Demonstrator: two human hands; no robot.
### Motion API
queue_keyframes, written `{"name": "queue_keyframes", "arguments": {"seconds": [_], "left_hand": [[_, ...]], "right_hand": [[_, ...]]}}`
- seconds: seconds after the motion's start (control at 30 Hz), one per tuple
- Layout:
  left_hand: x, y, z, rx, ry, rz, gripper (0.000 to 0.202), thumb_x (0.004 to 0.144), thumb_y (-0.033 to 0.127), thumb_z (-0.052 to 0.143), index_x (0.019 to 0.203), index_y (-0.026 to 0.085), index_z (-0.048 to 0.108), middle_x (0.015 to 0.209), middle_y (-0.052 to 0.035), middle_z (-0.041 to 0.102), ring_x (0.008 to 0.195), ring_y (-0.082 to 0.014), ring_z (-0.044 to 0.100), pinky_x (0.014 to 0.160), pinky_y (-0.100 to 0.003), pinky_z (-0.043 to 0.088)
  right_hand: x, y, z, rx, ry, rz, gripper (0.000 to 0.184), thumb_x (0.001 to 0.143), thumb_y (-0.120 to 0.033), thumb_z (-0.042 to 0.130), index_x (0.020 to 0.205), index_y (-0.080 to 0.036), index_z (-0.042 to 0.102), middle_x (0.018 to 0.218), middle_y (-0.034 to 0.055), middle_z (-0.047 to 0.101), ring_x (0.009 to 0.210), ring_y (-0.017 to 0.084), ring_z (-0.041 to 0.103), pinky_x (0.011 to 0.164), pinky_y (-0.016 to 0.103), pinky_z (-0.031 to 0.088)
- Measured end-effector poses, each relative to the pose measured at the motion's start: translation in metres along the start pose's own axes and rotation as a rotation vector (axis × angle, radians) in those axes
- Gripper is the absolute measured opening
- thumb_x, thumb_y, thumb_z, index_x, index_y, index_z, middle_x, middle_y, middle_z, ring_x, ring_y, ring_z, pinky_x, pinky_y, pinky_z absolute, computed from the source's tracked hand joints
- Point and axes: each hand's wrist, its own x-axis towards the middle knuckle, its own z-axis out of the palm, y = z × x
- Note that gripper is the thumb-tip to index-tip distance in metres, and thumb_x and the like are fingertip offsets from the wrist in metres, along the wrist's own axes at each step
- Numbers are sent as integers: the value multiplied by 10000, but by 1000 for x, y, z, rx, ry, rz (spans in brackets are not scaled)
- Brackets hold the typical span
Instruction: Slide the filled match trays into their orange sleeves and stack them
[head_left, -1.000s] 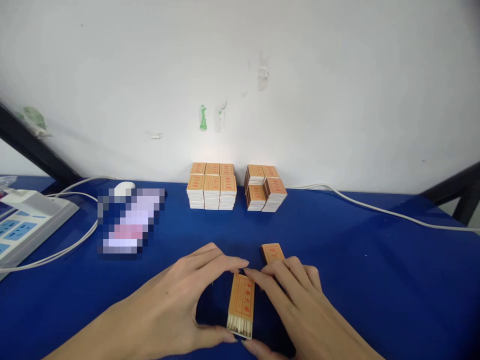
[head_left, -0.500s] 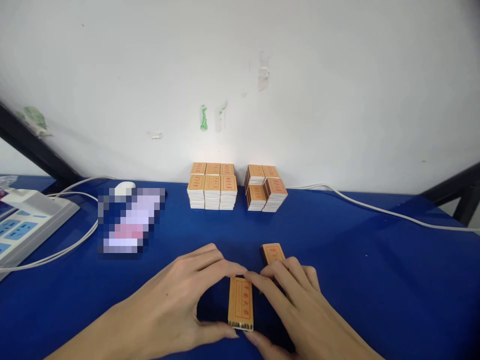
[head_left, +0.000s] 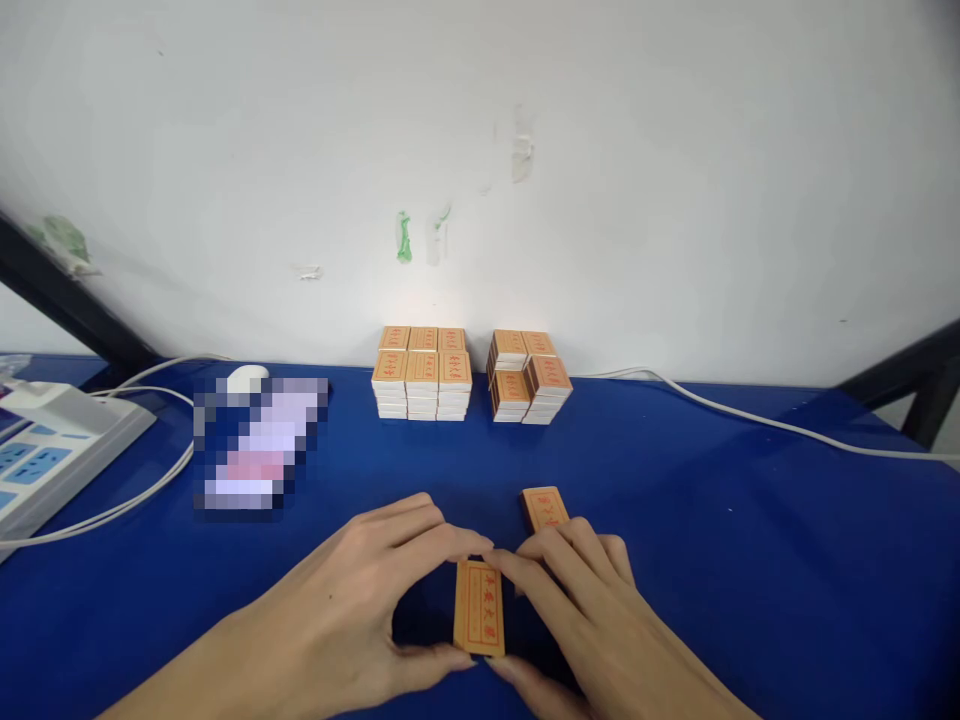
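An orange matchbox with red print lies flat between my hands, close to the table's front. My left hand pinches it lengthwise, thumb at the near end and fingertips at the far end. In the same way my right hand presses thumb and index finger on both ends, on the right side. The box looks closed, its inner tray not sticking out. Just beyond my right fingers is another matchbox, partly covered by them; whether those fingers touch it I cannot tell.
Against the wall stand a block of stacked matchboxes and, to its right, a second stack with a lower front-left column. At left are a blurred phone, a white mouse and a power strip. A white cable runs right.
Match heads showed at the matchbox's near end before; now the tray is pushed in and that end looks flush. Both hands keep nearly the same place.
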Motion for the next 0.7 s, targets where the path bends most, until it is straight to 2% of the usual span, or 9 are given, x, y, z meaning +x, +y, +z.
{"name": "queue_keyframes", "arguments": {"seconds": [0.17,0.37,0.6,0.7], "left_hand": [[1,-3,1,19,14,11,782,863,235,988,1517,378,583,1292,25,771,1193,-236,730,1091,-420,610],[2,-3,1,-12,9,15,756,935,231,919,1572,361,532,1327,-8,764,1192,-239,720,1034,-414,628],[7,0,-3,-67,-2,17,669,981,201,895,1535,391,571,1251,28,758,1098,-192,717,942,-342,622],[8,1,-4,-90,-10,11,659,987,175,887,1525,403,583,1245,38,752,1095,-177,710,942,-323,615]], "right_hand": [[1,-1,-1,25,8,5,376,1205,-511,531,1378,-207,672,1077,68,750,912,260,703,741,394,567],[3,-1,-5,7,14,17,471,1245,-538,382,1405,-193,661,1093,87,767,922,263,727,763,420,586],[1,-1,-7,22,-5,54,435,1205,-511,539,1492,-202,642,1154,94,773,960,285,721,786,445,594],[1,-1,-7,53,-6,78,405,1167,-506,632,1466,-235,655,1170,75,772,962,284,712,796,449,586]]}}
